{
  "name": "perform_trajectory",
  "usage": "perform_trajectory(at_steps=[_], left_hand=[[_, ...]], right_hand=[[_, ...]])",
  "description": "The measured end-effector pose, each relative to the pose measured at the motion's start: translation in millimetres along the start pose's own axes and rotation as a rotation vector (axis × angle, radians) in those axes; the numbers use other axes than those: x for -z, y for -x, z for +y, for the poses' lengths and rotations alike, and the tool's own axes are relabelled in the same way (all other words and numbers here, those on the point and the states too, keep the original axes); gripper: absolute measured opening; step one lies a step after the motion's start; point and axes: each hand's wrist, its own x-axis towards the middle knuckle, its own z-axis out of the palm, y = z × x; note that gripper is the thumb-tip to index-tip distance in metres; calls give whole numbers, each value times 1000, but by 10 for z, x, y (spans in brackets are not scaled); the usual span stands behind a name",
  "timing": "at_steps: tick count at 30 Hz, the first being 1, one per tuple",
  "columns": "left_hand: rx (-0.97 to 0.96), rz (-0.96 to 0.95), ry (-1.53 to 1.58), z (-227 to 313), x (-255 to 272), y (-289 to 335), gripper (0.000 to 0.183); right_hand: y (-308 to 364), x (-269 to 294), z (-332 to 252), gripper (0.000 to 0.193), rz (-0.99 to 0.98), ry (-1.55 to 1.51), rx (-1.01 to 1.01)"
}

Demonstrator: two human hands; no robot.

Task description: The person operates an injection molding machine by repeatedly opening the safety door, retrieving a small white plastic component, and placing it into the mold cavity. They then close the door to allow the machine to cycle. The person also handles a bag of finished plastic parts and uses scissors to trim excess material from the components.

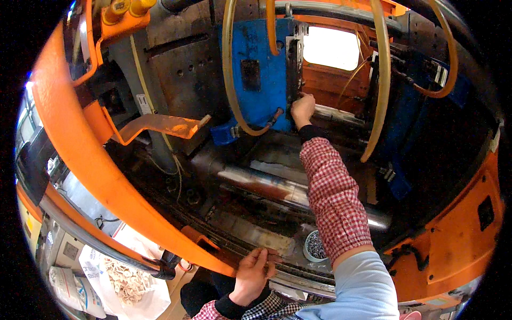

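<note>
Block, blue, upright at far middle of the machine, dark metal along its right edge. Right hand is at that edge, fingers curled and bent against it; cannot tell if anything is pinched there, fingertips hidden. Right arm in red-and-white checked sleeve, dark cuff, reaches far over the bar, which is shiny and runs left to right below the Block. Left hand is near, beside the lower end of the orange frame, fingers partly curled, thumb up close to them; cannot tell whether it grips anything. Cup of small metal bits stands near, right of left hand, just beside the checked sleeve. Yellowish hose loops down in front of the Block; another hose hangs to the right. Orange bracket sticks out left of the Block. Near left, outside the frame: white bag with pale pieces. Orange panel at right.
</note>
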Motion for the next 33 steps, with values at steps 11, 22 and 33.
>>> perform_trajectory(at_steps=[11,22,33], left_hand=[[372,18,906,-20,-95,-157,27],[18,285,291,91,-90,-273,33],[421,36,944,220,28,-237,42]], right_hand=[[-158,453,-41,27,-263,-175,-148],[1974,2665,-1061,21,-1307,-362,657],[2072,2634,-853,15,-1331,-559,689]])
